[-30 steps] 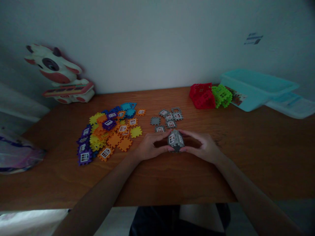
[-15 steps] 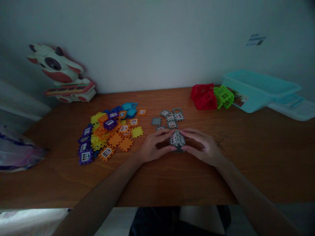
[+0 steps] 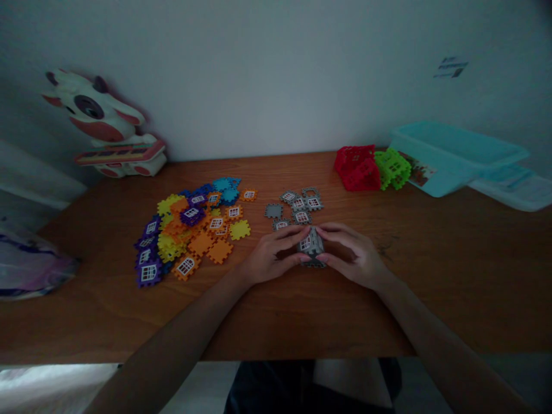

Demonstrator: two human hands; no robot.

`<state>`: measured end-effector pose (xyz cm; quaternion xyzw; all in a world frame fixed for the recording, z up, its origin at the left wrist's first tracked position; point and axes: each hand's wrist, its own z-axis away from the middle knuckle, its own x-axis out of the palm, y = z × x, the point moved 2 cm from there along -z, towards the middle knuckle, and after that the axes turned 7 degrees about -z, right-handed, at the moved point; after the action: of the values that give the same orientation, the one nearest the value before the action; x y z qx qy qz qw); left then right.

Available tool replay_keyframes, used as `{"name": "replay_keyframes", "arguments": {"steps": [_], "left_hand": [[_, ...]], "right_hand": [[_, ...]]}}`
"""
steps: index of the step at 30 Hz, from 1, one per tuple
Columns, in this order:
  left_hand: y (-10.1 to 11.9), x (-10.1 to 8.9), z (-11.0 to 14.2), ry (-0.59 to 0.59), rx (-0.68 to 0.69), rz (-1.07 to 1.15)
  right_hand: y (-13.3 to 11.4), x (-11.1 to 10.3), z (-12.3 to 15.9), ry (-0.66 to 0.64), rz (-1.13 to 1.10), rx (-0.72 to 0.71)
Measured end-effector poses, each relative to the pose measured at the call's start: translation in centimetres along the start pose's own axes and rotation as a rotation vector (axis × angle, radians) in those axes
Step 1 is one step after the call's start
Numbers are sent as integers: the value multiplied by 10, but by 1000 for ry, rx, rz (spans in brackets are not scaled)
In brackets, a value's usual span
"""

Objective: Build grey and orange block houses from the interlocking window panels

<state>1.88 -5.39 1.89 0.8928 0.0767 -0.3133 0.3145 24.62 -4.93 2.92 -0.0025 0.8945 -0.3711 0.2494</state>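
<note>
Between my two hands, just above or on the wooden table, is a small structure of grey interlocking tiles (image 3: 312,244) standing up, one side bearing a white window. My left hand (image 3: 273,253) grips its left side with thumb and fingertips. From the right, my right hand (image 3: 354,256) pinches the opposite side in the same way. Right behind the hands lie several loose grey tiles (image 3: 298,203), some with white windows and one plain. The lower part of the structure is dark, and its inside cannot be made out.
A pile of purple, yellow, orange and blue tiles (image 3: 200,241) spreads to the left. Red (image 3: 356,168) and green tile structures (image 3: 393,168) stand at the back right beside a turquoise bin (image 3: 452,158). A cow-shaped toy keyboard (image 3: 116,155) is at the back left, a plastic bag (image 3: 34,259) at the left edge.
Both hands keep hold of the grey tile structure, with their fingertips shifted slightly on it. The whole view has moved a little; the other things lie as before.
</note>
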Motion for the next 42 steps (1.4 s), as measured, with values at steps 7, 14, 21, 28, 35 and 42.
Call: {"name": "replay_keyframes", "arguments": {"steps": [7, 14, 21, 28, 35, 42], "left_hand": [[1, 1, -2, -25, -46, 44], [4, 1, -4, 1, -61, 39], [2, 3, -1, 21, -123, 48], [10, 12, -11, 142, -251, 115], [6, 17, -7, 229, -291, 275], [4, 23, -2, 200, -302, 429]], "right_hand": [[2, -2, 0, -70, 19, 77], [7, 0, 3, -81, -53, 178], [8, 3, 5, -110, -172, 321], [12, 9, 5, -91, -250, 377], [13, 7, 5, -113, -346, 452], [18, 2, 6, -179, -399, 537]]}}
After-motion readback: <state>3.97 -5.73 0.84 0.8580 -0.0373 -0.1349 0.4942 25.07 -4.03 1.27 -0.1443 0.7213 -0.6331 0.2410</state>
